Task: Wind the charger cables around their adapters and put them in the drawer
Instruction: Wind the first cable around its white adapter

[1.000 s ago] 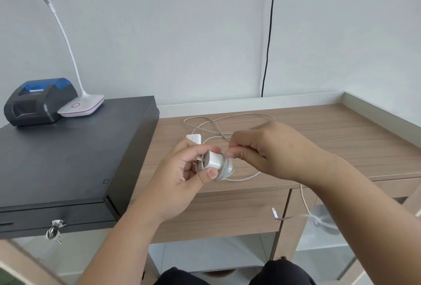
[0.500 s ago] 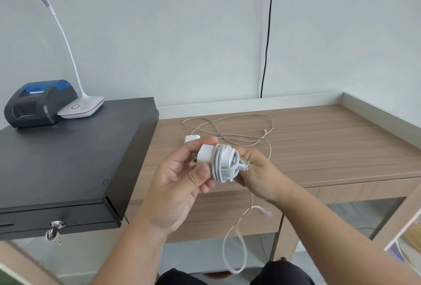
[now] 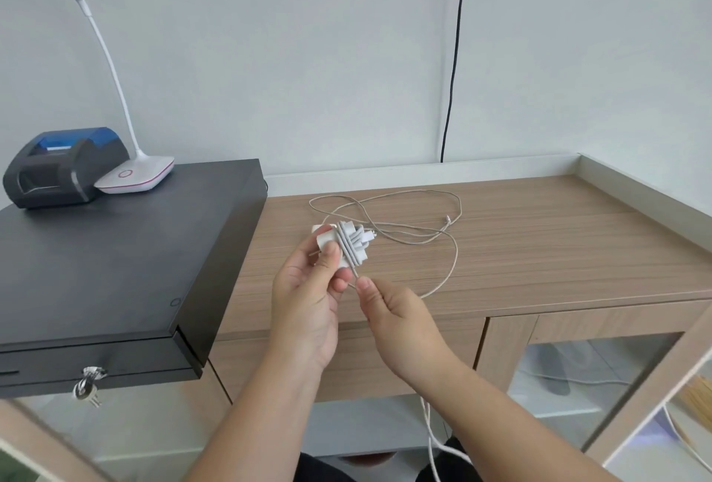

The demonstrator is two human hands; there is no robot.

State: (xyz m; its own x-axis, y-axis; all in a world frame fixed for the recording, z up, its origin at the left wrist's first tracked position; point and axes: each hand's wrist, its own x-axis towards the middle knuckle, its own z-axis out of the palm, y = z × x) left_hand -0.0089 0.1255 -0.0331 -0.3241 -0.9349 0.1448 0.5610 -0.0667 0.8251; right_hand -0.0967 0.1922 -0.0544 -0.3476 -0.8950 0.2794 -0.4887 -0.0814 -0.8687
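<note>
My left hand [image 3: 308, 300] grips a white adapter [image 3: 330, 246] with several turns of white cable [image 3: 352, 246] wound round it, held above the desk's front edge. My right hand [image 3: 397, 315] pinches the free run of that cable just below the adapter; the rest hangs down past the desk front [image 3: 429, 427]. A second charger cable [image 3: 416, 235] lies loose in loops on the wooden desk [image 3: 539, 250] behind my hands. Its adapter [image 3: 316, 229] peeks out just behind the held one. The black cash drawer [image 3: 115, 269] stands shut on the left, a key [image 3: 88, 385] in its lock.
A black and blue receipt printer [image 3: 61, 169] and a white desk lamp [image 3: 135, 173] sit on the cash drawer's top at the back. A black cord [image 3: 454, 57] runs down the wall. Glass-fronted cabinet doors [image 3: 593, 377] lie under the desk on the right.
My right hand has come from beside the wound adapter down below it, now pinching the cable's free run. The left hand has lifted the adapter slightly up and away.
</note>
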